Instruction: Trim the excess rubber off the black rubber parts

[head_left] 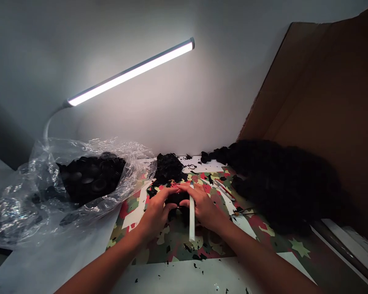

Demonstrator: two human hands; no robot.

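My left hand [158,210] and my right hand [204,207] come together over the patterned mat, thumbs and fingertips curled round a black piece [177,198], probably rubber, mostly hidden by the fingers. Tucked between the fingers of my right hand is a slim white-handled tool [191,222], its handle pointing toward me. The tool's far tip looks dark, but its kind is not clear. Just beyond the fingers rises a small heap of black scraps [170,167].
At left, a clear plastic bag [15,204] holds black discs [92,173]. A large dark pile [282,179] lies right, before a cardboard sheet [322,90]. A lit lamp [131,73] hangs above. Tweezers-like tools [225,191] and black crumbs lie on the camouflage-patterned mat [153,251].
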